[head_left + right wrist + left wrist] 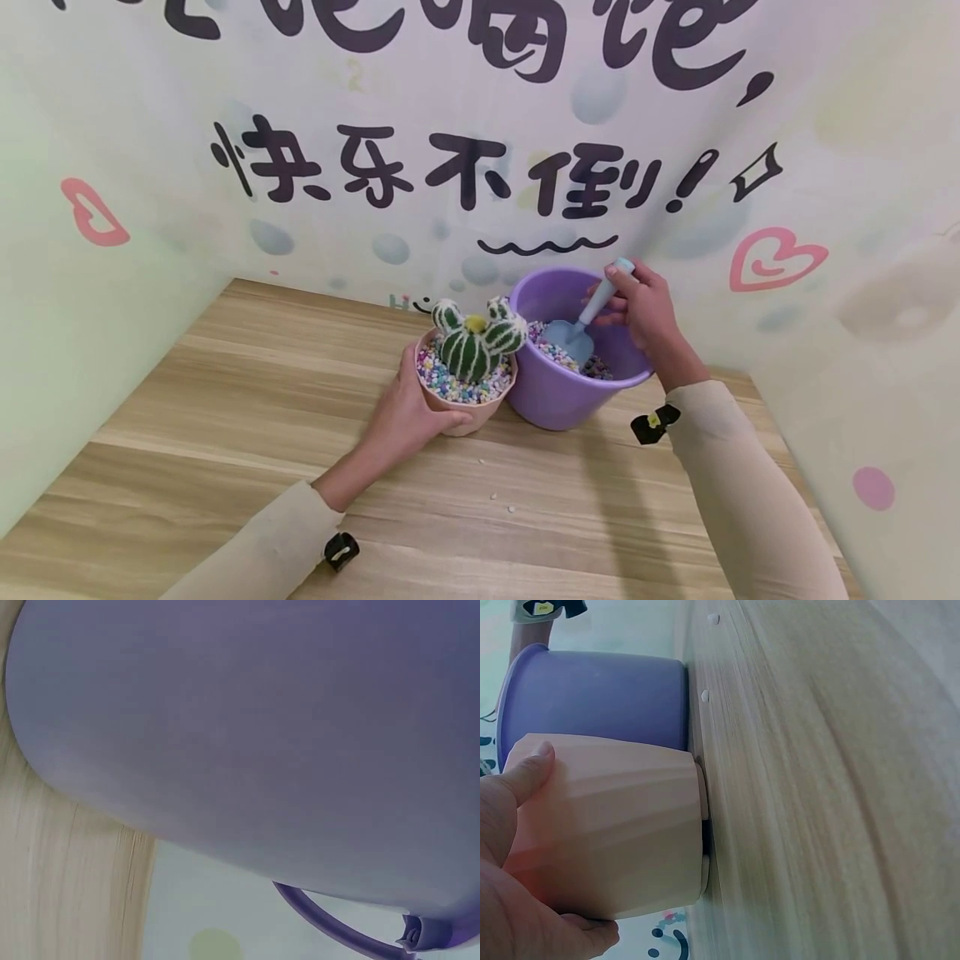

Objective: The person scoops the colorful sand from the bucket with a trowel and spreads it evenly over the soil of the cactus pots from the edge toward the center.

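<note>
My left hand grips a pinkish flowerpot from its left side, thumb across the front. Up close in the left wrist view, the fingers lie around the pot, which stands upright on the table. Out of small multicoloured pebbles in the pot rises a green, white-striped cactus. In my right hand is the handle of a light-blue toy shovel. Its blade is down inside the purple bucket, at the pebbles there. Only the bucket's wall and carrying handle show in the right wrist view; the hand is hidden.
The bucket stands right beside the pot on a wood-grain table. A few loose white pebbles lie in front of the pot. Behind rises a printed cloth backdrop, with walls at both sides.
</note>
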Demonstrator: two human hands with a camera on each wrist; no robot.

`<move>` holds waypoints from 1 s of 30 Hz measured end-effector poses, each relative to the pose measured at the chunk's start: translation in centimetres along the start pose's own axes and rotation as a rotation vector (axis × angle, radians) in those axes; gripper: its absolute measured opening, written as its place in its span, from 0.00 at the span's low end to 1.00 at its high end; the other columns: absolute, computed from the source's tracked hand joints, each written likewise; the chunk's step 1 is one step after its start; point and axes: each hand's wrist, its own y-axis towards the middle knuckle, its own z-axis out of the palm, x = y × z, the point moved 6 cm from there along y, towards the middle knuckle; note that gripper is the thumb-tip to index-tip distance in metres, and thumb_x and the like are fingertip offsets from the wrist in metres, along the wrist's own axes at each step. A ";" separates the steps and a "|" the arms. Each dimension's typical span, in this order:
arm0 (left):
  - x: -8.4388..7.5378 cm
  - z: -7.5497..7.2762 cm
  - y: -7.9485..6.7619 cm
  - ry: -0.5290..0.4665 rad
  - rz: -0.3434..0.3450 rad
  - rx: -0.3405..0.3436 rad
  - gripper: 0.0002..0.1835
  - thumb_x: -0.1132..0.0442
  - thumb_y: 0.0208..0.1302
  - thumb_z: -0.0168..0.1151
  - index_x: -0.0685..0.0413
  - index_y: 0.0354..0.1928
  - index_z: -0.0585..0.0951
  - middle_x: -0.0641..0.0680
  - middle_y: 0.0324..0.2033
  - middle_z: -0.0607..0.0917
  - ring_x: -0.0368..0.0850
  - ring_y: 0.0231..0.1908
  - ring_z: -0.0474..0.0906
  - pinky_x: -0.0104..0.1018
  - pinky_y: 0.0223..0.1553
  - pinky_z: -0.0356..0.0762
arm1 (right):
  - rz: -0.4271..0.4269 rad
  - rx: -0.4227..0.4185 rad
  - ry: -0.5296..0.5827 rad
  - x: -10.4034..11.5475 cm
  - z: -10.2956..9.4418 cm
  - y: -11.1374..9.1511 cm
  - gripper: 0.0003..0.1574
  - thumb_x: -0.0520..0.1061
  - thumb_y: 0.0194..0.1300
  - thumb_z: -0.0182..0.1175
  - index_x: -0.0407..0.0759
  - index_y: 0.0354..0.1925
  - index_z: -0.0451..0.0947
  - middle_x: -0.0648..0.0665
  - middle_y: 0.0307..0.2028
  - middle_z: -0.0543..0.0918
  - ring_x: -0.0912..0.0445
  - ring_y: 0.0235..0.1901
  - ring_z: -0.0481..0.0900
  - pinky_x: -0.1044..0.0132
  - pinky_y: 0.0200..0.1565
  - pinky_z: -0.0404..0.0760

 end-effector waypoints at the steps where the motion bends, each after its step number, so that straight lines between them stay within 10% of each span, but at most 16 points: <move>1: 0.0 0.0 0.0 -0.001 -0.001 0.000 0.66 0.51 0.35 0.84 0.47 0.74 0.49 0.61 0.64 0.71 0.57 0.63 0.68 0.53 0.63 0.68 | 0.013 -0.008 -0.014 0.0 0.0 0.0 0.15 0.46 0.70 0.58 0.36 0.45 0.68 0.41 0.28 0.87 0.50 0.28 0.88 0.55 0.25 0.85; 30: 0.1 0.5 -0.2 0.014 -0.028 -0.091 0.70 0.46 0.32 0.85 0.47 0.75 0.48 0.62 0.65 0.69 0.60 0.63 0.68 0.56 0.62 0.69 | 0.190 -0.132 -0.044 -0.7 -0.8 0.0 0.33 0.52 0.70 0.57 0.31 0.60 0.59 0.45 0.27 0.87 0.53 0.25 0.87 0.60 0.24 0.85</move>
